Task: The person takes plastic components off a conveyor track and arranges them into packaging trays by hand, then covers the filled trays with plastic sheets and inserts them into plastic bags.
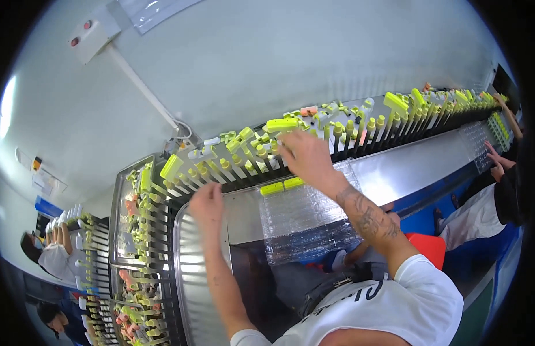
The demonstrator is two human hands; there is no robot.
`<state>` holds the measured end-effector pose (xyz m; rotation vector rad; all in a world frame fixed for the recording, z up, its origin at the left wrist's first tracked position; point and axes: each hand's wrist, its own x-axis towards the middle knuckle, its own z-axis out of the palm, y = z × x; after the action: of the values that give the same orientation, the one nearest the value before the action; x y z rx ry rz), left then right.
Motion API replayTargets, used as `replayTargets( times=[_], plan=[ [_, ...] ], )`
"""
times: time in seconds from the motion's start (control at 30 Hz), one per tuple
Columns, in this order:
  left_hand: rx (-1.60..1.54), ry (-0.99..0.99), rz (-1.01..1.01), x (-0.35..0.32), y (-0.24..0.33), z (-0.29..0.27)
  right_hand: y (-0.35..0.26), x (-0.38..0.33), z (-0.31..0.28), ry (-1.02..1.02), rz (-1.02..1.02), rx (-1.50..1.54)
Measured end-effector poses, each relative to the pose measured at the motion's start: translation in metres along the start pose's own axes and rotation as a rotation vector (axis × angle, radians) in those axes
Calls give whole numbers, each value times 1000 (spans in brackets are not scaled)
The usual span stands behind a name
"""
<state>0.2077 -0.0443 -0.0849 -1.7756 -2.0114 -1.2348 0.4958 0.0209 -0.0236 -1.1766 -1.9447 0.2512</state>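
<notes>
A long black rack of upright pegs (pixel 360 135) runs across the view, carrying many yellow-green plastic parts (pixel 282 124). My right hand (pixel 305 157) reaches onto the pegs near the middle, blurred, fingers spread over the parts, with nothing clearly held. Further left, my left hand (pixel 207 203) hovers at the rack's near edge with its back toward me, so its fingers are hidden. In front of the rack a clear blister tray (pixel 305 216) lies on the metal table (pixel 406 167). Two yellow-green parts (pixel 282 185) rest at the tray's far edge.
The peg rack bends round to the left, past a metal tray (pixel 120 199) of parts. Another person's hands (pixel 498 161) work at a clear tray at the far right. A seated person (pixel 51 254) is at the far left. A red stool (pixel 429 245) stands below the table.
</notes>
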Motion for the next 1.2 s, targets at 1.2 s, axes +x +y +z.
replayTargets(
  times=[1.2],
  plan=[
    [261,-728,-204,96,-214,-247,46,-85,-23,-318,299,577]
  ],
)
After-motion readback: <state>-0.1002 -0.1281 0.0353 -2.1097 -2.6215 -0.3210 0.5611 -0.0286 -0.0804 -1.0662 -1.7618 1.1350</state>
